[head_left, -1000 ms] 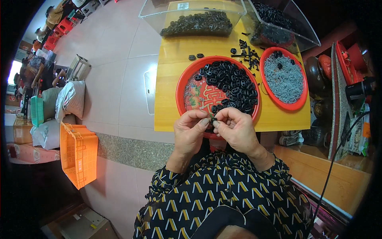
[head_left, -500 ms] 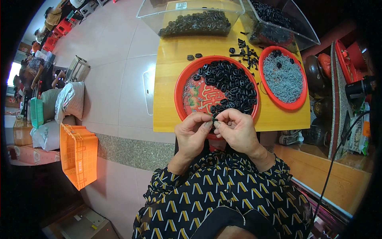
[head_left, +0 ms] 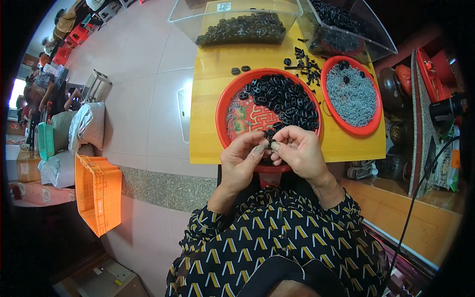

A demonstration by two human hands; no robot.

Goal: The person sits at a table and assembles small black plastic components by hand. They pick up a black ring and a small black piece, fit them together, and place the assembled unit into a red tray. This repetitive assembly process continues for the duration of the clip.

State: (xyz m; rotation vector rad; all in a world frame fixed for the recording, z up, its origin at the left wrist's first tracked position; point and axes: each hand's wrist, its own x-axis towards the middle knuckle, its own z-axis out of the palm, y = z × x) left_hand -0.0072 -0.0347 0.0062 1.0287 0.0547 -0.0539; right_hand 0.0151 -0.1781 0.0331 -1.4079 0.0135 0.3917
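Observation:
Both of my hands meet above the near edge of a round red tray (head_left: 220,109). My left hand (head_left: 241,162) pinches a small black part (head_left: 270,142) between thumb and fingers. From the other side, my right hand (head_left: 301,156) grips the same part with its fingertips. Fingers cover most of it, so its exact shape is hidden. Many black oval pieces with two holes (head_left: 293,101) are heaped over the tray's right side. Its patterned bottom (head_left: 262,116) shows at left.
Right of that tray, another red tray (head_left: 324,91) holds small silvery screw-like pieces (head_left: 354,104). Clear bins (head_left: 237,29) of black parts stand at the back of the yellow table (head_left: 203,123). Loose black pieces (head_left: 309,69) lie between. An orange crate (head_left: 99,195) sits at left.
My hands stay together, with the fingertips slightly shifted around the black part. My right hand has moved a little to the right; the wrists have tilted slightly.

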